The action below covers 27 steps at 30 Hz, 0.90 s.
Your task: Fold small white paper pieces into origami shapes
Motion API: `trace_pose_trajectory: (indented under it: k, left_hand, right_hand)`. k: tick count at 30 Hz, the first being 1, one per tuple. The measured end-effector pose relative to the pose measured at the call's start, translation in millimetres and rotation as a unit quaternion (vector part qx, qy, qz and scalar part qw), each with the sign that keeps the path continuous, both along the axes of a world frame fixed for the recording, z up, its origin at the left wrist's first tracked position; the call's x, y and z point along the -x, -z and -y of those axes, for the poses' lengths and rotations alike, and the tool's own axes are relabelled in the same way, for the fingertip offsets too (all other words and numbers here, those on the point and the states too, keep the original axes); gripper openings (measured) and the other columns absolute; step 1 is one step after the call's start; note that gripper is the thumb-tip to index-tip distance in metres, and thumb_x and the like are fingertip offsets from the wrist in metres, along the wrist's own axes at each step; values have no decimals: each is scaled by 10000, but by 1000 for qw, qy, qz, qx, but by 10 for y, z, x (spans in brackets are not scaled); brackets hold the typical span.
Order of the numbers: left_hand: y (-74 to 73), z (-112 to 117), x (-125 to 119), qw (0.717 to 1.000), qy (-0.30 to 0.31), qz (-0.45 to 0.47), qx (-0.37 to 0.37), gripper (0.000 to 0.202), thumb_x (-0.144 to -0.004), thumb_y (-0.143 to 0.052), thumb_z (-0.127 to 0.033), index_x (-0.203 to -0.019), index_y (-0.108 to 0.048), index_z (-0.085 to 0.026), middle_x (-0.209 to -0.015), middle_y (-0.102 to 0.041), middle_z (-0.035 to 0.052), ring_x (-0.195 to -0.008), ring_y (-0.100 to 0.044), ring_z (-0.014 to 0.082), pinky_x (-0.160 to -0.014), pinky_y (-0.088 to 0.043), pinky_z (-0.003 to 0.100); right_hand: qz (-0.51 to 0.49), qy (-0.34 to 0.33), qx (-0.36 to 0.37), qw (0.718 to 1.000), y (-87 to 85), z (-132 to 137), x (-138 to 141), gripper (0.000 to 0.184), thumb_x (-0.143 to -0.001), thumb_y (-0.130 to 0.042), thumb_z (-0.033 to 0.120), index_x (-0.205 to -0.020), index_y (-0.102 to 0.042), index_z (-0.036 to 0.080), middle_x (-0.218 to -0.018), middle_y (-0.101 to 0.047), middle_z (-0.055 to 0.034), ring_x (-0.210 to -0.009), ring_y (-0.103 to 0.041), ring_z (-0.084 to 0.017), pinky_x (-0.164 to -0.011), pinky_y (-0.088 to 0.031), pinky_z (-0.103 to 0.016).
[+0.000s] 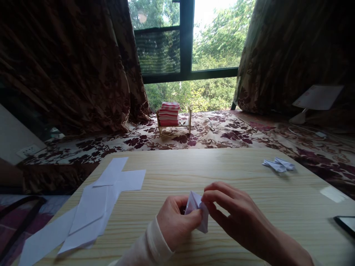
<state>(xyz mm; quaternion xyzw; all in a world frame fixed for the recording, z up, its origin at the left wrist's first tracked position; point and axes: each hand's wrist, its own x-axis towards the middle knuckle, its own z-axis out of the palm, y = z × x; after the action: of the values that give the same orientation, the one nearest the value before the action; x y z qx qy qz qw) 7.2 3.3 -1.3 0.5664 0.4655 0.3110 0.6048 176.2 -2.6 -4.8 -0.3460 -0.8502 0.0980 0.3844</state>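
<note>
A piece of white folded paper point(204, 222) is held above the table, with a pointed top and a crease down its front. My left hand point(177, 221) is closed on it, thumb across the front and fingers behind. On the paper's right edge, the fingertips of my right hand point(231, 208) pinch together; the right thumb is mostly hidden. Far to the right on the table lie small folded paper pieces point(279, 164). Loose white sheets point(91, 207) overlap in a pile left of my hands.
The pale wood-grain table point(166, 166) stands before a ledge with a floral cloth point(235, 129). A small rack point(190, 123) there bears folded pink-striped cloths point(169, 113). A dark-edged device point(345, 224) lies at the right edge. A white lamp point(317, 98) stands behind.
</note>
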Motion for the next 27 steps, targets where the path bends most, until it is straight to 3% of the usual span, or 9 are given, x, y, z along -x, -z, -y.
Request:
trace_pose_trajectory:
  k: [11,19,27]
  left_hand:
    - [-8,-20,38,1000,-22,-17,-10,221,-642,-547,-311,-595,-606,-104,-536,-396,-24,-551,-336,111,-530,-284,245]
    - [-14,-40,61,998,-20,45,39,212,-580,-606,-329,-569,-582,-118,-525,-430,-25,-538,-354,105,-533,-296,244]
    - [-9,-53,72,995,-24,89,31,283,-637,-599,-381,-511,-572,-129,-496,-450,-21,-501,-358,89,-506,-296,230]
  right_hand:
    - [75,-20,-30,997,-89,11,-6,182,-914,-406,110,-930,-568,191,-826,-606,-55,-688,-545,-146,-576,-424,-240]
    - [82,-26,-26,996,-78,14,-3,161,-918,-410,108,-902,-551,183,-823,-602,-53,-690,-540,-149,-577,-427,-245]
    - [58,-26,-24,998,-59,14,5,182,-899,-405,61,-936,-523,195,-863,-605,-54,-724,-557,-147,-606,-445,-239]
